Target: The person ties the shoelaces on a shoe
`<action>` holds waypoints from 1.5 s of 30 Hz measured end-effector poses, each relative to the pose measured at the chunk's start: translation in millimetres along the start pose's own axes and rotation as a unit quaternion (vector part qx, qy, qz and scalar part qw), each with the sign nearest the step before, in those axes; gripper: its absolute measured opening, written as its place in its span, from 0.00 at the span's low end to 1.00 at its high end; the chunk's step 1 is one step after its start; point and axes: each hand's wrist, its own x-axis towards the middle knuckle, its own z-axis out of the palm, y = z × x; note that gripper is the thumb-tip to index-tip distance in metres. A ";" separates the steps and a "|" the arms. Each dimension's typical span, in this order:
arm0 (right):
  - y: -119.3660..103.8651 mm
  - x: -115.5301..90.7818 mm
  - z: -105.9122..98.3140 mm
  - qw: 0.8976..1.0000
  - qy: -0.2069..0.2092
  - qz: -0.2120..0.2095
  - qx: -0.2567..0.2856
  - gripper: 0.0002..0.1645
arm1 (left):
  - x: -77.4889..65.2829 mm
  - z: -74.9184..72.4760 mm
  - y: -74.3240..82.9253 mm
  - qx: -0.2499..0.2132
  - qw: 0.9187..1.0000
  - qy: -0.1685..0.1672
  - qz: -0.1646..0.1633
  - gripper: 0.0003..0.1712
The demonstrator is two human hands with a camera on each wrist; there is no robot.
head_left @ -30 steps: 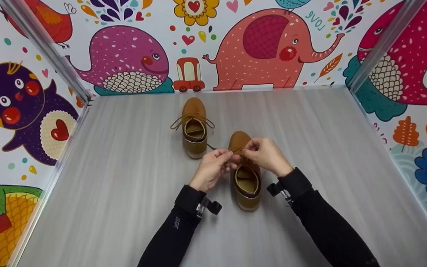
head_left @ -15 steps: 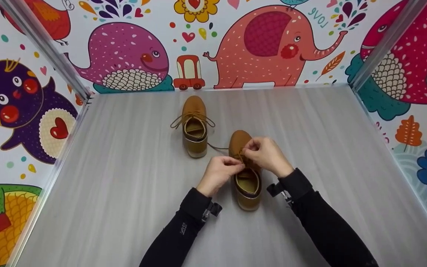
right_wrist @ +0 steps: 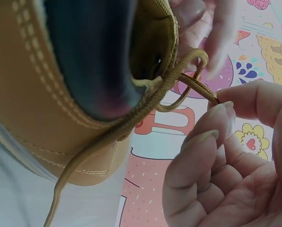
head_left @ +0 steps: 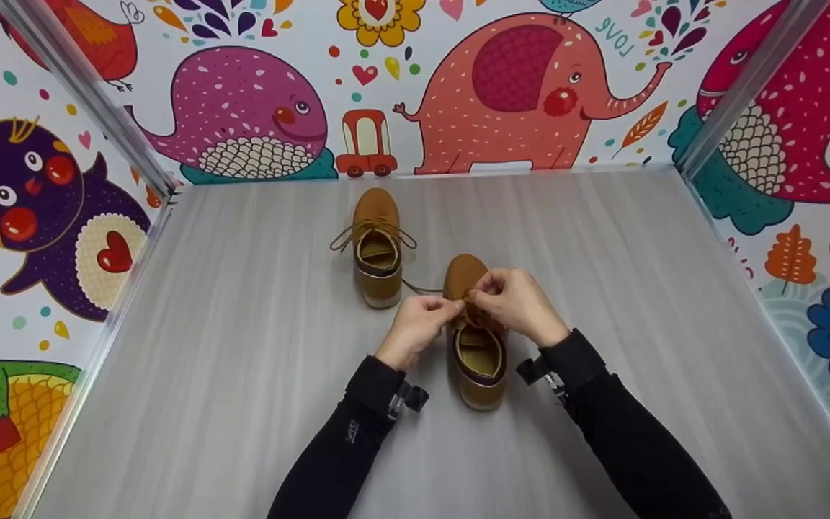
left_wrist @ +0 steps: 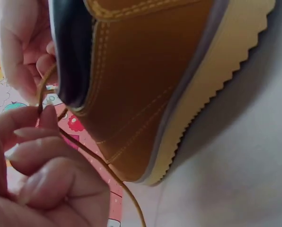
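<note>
A tan lace-up shoe (head_left: 483, 393) stands on the floor, toe pointing away, with both hands over its lacing. My left hand (head_left: 415, 328) is on its left side, pinching the brown shoelace (left_wrist: 127, 189) between thumb and forefinger. From the other side my right hand (head_left: 523, 306) pinches a stretch of the lace with thumb and index fingertip. A loop of the shoelace (right_wrist: 188, 90) stands up beside the shoe opening in the right wrist view. One loose lace end hangs down along the shoe's side there.
The matching shoe (head_left: 380, 288), its lace tied in a bow, stands farther off to the left. A lace tail (head_left: 421, 290) reaches across the floor between the two shoes. Cartoon-printed walls (head_left: 242, 94) with metal edge rails (head_left: 123, 130) enclose the grey floor (head_left: 256, 346).
My left hand went from loosely spread fingers to a pinch low over the lacing, then shifted slightly up and left. My right hand has stayed almost still, and the shoes have not moved.
</note>
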 end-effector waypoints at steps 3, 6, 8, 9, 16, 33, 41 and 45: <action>0.1 -0.5 0.0 1.000 0.002 0.001 0.002 0.06 | -3.9 3.5 0.9 0.010 1.000 -0.019 0.012 0.09; -0.4 -0.6 -0.3 1.000 0.010 0.000 0.000 0.06 | -5.8 7.1 3.4 0.020 0.999 -0.033 0.033 0.08; 0.0 -1.0 -0.1 1.000 0.015 -0.002 -0.003 0.06 | -4.7 8.0 4.1 0.030 0.998 -0.032 0.047 0.09; 0.3 -1.2 0.0 1.000 0.017 -0.003 -0.004 0.06 | -4.0 7.8 4.5 0.037 0.998 -0.029 0.050 0.09; 4.4 -4.9 1.2 1.000 0.020 -0.016 0.002 0.06 | -2.8 -0.4 6.7 0.078 0.996 0.000 0.042 0.12; 19.9 -32.2 8.0 0.990 0.024 -0.132 -0.043 0.04 | -1.6 -0.1 9.9 0.017 0.999 -0.016 0.047 0.10; 29.7 -37.3 6.2 0.982 0.013 -0.135 -0.128 0.04 | -2.4 -0.3 8.3 0.031 0.998 -0.008 0.053 0.09; 30.5 -38.8 3.9 0.975 0.019 -0.162 -0.152 0.04 | -0.9 -0.1 6.9 0.041 0.998 -0.001 0.053 0.08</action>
